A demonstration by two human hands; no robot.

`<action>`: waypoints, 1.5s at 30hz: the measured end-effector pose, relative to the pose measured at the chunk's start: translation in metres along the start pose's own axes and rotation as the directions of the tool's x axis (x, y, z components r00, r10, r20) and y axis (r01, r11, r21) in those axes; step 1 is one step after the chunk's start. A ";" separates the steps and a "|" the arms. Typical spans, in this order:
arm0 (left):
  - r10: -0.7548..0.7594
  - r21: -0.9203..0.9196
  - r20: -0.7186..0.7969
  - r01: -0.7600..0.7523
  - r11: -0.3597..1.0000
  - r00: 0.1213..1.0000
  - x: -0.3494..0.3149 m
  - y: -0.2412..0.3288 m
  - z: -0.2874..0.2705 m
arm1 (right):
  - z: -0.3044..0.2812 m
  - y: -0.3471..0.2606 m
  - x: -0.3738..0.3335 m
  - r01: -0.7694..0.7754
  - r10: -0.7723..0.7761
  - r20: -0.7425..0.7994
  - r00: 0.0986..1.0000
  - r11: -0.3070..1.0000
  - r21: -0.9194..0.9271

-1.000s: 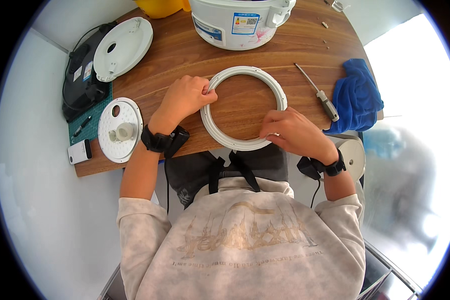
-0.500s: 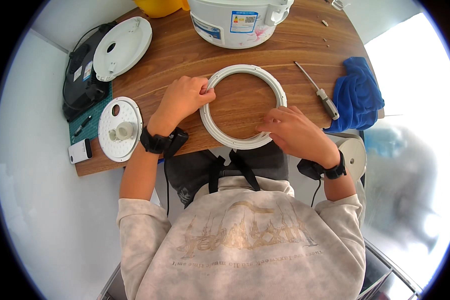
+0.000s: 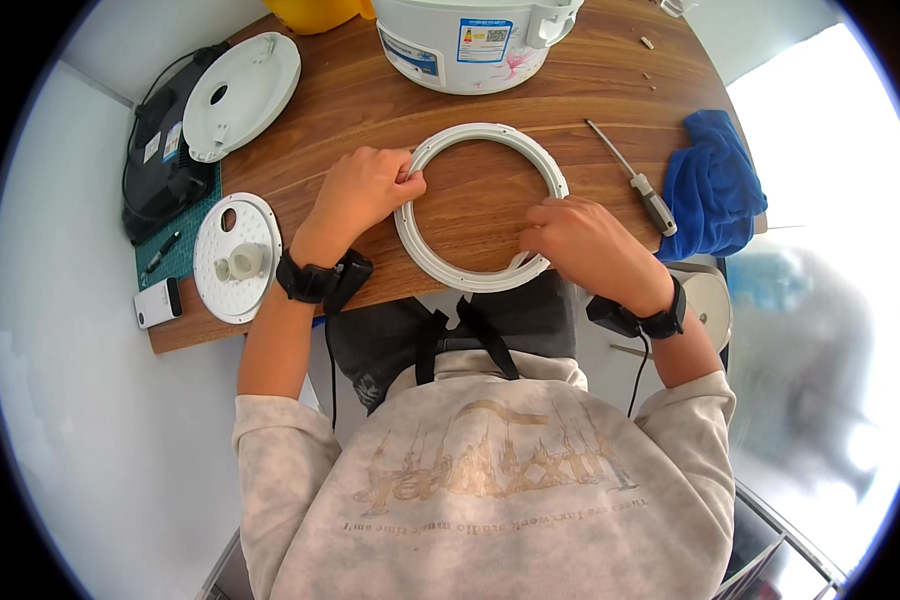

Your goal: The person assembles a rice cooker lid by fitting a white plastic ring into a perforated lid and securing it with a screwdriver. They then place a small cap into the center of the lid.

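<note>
A white plastic ring (image 3: 458,278) lies at the front of the wooden table, its near side reaching over the edge. The fingers of my left hand (image 3: 367,190) are closed round its left rim. At the right rim, my right hand (image 3: 592,240) has its fingers bent and pinched together on the ring's inner side. Just below those fingertips a pale strip (image 3: 519,261) stands slightly away from the inner edge; whether the fingers hold it is hidden. Both wrists carry black straps with small boxes.
A white rice cooker body (image 3: 470,50) stands at the back. To the right lie a screwdriver (image 3: 652,202) and a blue cloth (image 3: 712,185). A round perforated plate (image 3: 210,285), a white lid (image 3: 260,85), a black appliance (image 3: 155,205) and a pen (image 3: 163,252) are at left.
My right hand has shifted up along the ring's right rim, and its fingers are drawn closer together. A pale strip shows more clearly below them. My left hand keeps its hold.
</note>
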State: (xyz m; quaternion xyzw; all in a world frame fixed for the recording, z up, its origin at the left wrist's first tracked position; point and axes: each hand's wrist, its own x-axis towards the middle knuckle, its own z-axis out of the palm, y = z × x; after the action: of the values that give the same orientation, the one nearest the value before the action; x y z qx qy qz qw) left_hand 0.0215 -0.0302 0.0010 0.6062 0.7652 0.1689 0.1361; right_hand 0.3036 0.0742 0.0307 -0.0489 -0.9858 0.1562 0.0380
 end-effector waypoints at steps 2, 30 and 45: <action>-0.002 0.016 0.016 0.001 1.000 1.000 0.001 0.000 -0.001 | 0.001 0.003 0.001 0.007 -0.005 0.056 0.998 1.000 -0.022; 0.342 -0.023 0.045 -0.341 0.940 0.939 -0.040 0.070 0.009 | 0.041 0.020 -0.015 -0.351 0.544 -0.228 0.807 0.754 0.556; 0.111 -0.520 0.257 0.041 0.853 0.960 -0.031 0.082 0.036 | 0.047 0.012 -0.013 -0.300 0.548 -0.247 0.799 0.719 0.626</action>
State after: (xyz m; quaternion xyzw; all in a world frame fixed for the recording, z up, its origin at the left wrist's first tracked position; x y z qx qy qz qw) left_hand 0.1162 -0.0394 0.0031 0.5781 0.6528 0.2853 0.3978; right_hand 0.3129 0.0693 -0.0187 -0.2980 -0.8245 0.4269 0.2215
